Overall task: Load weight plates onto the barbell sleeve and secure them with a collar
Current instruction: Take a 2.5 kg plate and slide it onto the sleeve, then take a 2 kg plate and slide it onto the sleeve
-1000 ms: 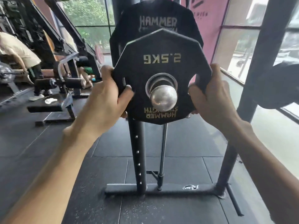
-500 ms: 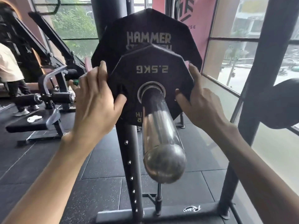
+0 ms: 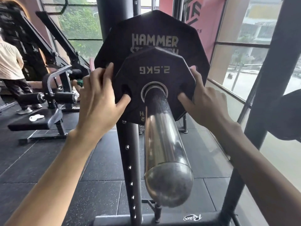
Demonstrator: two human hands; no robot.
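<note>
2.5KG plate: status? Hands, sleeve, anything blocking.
Left hand, right hand grip small black many-sided 2.5KG plate by rim. Plate on chrome barbell sleeve, near large black Hammer plate. Sleeve end bare, no collar in view.

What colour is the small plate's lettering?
Pale gold, on the black small plate; head view shows it.
</note>
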